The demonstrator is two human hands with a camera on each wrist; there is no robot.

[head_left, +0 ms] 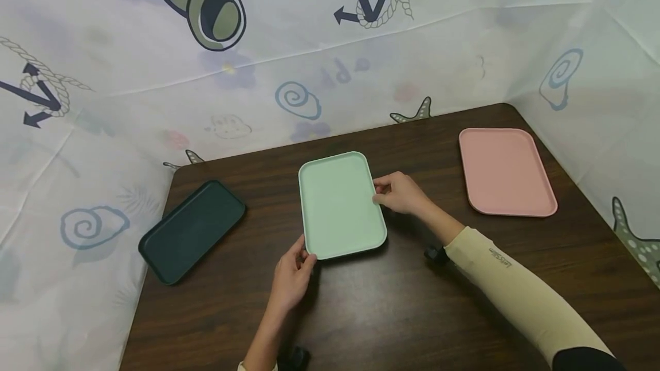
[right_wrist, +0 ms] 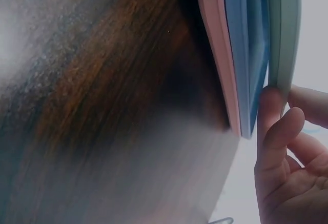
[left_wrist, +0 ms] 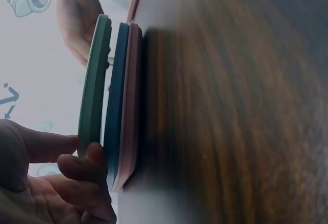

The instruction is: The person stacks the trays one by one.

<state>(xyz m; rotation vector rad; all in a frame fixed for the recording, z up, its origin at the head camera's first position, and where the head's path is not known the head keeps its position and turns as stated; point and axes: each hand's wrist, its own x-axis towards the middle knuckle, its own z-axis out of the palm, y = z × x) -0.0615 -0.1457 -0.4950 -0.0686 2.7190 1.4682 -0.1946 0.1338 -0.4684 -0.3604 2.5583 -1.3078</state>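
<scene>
So the middle tray (head_left: 342,205) is just above a stack, upper tray (left_wrist: 115,106) on bottom tray (left_wrist: 131,106), on the surface (head_left: 402,302). Left tray (head_left: 192,232) off to one side, right tray (head_left: 507,172) farther back opposite, cloth (head_left: 309,33) behind everything.

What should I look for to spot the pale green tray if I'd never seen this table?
Start with the dark brown table. At its middle, between a dark green tray at left and a pink tray at right, is the pale green tray. Unlike those two, it is mint-coloured and being held.
</scene>
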